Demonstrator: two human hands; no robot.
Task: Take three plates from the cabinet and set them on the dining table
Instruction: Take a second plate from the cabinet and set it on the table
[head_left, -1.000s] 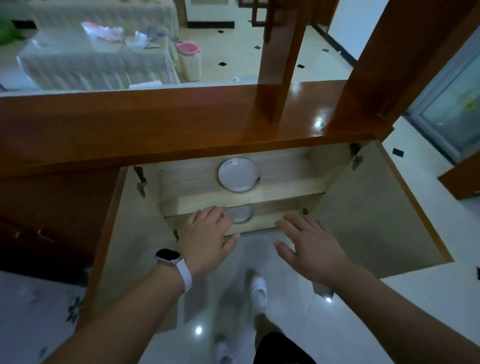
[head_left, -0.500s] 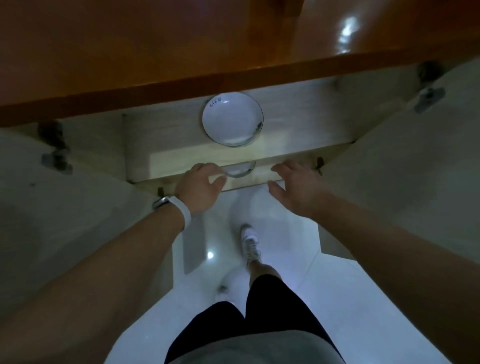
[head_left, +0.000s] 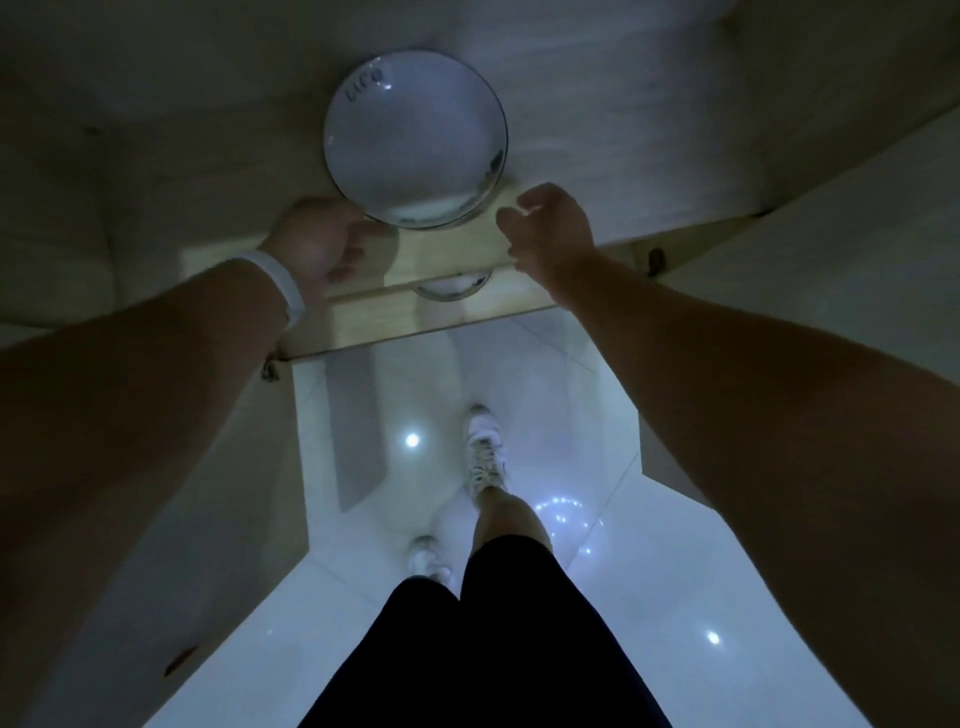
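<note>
plate (head_left: 415, 140) on upper shelf (head_left: 452, 249): glazed, stiff, breakable, slick | take by opposite rims | left hand (head_left: 317, 244) curled, touching rim; right hand (head_left: 545, 228) open, empty

Glossy glazed plate (head_left: 415, 140); matt pale wood-grain shelf (head_left: 447, 249); shiny polished floor tiles (head_left: 649, 597)

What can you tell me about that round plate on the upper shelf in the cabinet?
The plate is round, white and glossy, probably ceramic, with a thin dark rim and small dark lettering near its upper left edge. It looks shallow and empty. It lies flat on the pale wooden shelf, its near edge at the shelf front. The left hand is at its lower left rim, seemingly touching it; the right hand hovers open just beside it, apart. A second plate peeks out on the shelf below.
</note>
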